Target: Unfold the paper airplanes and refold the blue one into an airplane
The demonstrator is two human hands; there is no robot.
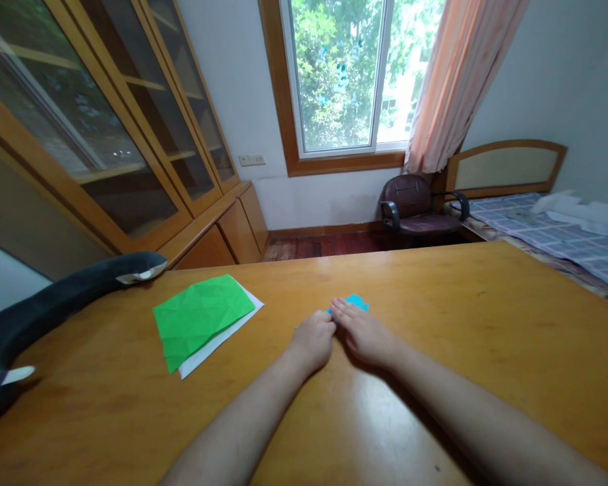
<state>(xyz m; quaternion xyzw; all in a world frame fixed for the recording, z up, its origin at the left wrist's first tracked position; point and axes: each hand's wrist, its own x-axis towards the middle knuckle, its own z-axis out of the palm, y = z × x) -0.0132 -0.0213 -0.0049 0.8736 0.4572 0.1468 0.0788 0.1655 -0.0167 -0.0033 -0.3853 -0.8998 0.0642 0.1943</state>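
A small folded piece of blue paper (356, 301) lies on the wooden table (461, 324), mostly hidden under my hands. My left hand (313, 340) is curled into a loose fist with its fingertips pressed on the paper's near left edge. My right hand (361, 331) lies flat over the paper, fingers stretched out and pressed down on it. The two hands touch each other at the fingers.
A creased green sheet (200, 317) lies over a white sheet (217, 344) to the left. A dark plush toy (45, 307) curves along the table's left edge. Beyond the table stand a glass-door cabinet (106, 135), a chair (415, 206) and a bed (562, 229).
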